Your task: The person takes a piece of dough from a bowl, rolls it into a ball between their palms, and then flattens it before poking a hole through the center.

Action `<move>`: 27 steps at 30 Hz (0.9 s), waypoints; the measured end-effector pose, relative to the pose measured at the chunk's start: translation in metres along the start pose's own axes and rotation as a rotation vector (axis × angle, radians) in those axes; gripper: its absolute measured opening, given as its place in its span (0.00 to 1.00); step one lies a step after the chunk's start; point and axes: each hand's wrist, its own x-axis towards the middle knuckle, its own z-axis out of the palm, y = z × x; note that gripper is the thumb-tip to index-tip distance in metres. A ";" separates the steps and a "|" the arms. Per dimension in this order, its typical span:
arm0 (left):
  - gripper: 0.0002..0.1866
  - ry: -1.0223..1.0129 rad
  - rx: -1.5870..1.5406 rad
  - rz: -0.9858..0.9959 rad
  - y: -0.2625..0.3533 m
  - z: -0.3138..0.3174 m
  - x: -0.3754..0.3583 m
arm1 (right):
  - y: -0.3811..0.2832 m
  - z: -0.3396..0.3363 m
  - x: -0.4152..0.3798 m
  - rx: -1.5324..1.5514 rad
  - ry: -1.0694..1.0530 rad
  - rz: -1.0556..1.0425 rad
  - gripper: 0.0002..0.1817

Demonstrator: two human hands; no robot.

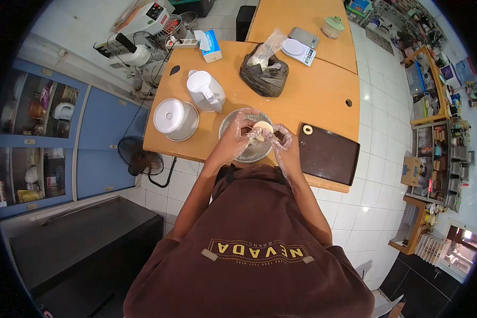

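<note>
A person in a brown shirt (249, 238) is standing at the near edge of a wooden bench (323, 95), and both hands are wearing thin clear gloves. The left hand (241, 130) and the right hand (282, 139) are meeting over a metal bowl (237, 153), which is sitting just in from that near edge. Between them they are holding a pale round piece of dough (263, 127); the fingers of both hands are curling closed around it, so each grip is narrow and full, and the dough is hovering above the bowl rather than lying in it. Judging by the look of things, the shaping is at an early stage: just right of the bowl a dark tray (328, 156) is carrying only one small pale ring (307, 129) at its far left corner, and the rest of its surface is waiting to be filled. Whatever remains inside the bowl is hidden by the hands. Left of the bowl a round white lidded container (170, 117) is resting, and beyond the bowl a white jug (206, 91) is standing. Farther back a dark plastic bag (265, 74) is slumping, and past it a digital scale (298, 49) is sitting near the far edge.
</note>
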 end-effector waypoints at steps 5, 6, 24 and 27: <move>0.24 -0.072 0.047 -0.010 0.008 -0.002 -0.001 | 0.001 0.001 0.000 0.019 0.039 -0.018 0.06; 0.24 -0.067 0.074 -0.003 0.007 -0.004 0.000 | 0.001 0.000 0.000 -0.003 0.019 -0.002 0.08; 0.12 0.000 -0.058 -0.014 -0.002 -0.002 0.004 | 0.001 -0.005 0.003 0.062 0.025 0.043 0.10; 0.12 0.049 -0.045 -0.023 -0.015 0.000 0.004 | 0.000 -0.006 0.003 0.066 0.066 0.037 0.10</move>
